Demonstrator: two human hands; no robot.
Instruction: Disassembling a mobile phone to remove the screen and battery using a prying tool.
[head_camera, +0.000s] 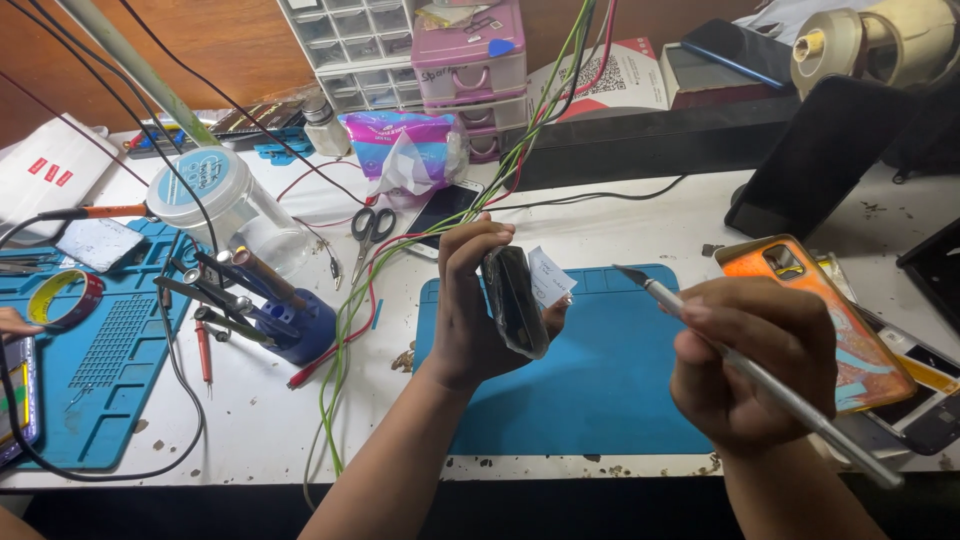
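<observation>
Now prying — left hand (470, 310) gripping wrapped phone (515, 300) edge-up, right hand (745, 365) clutching craft knife (740, 365); next, blade tip steadied at seam.

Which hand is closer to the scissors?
Left. The left hand, holding a phone, is just right of the scissors; the right hand, holding a knife, is far right.

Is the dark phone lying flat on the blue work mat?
No: the left hand holds the dark phone up on edge above the blue mat, while the right hand grips a craft knife.
</observation>
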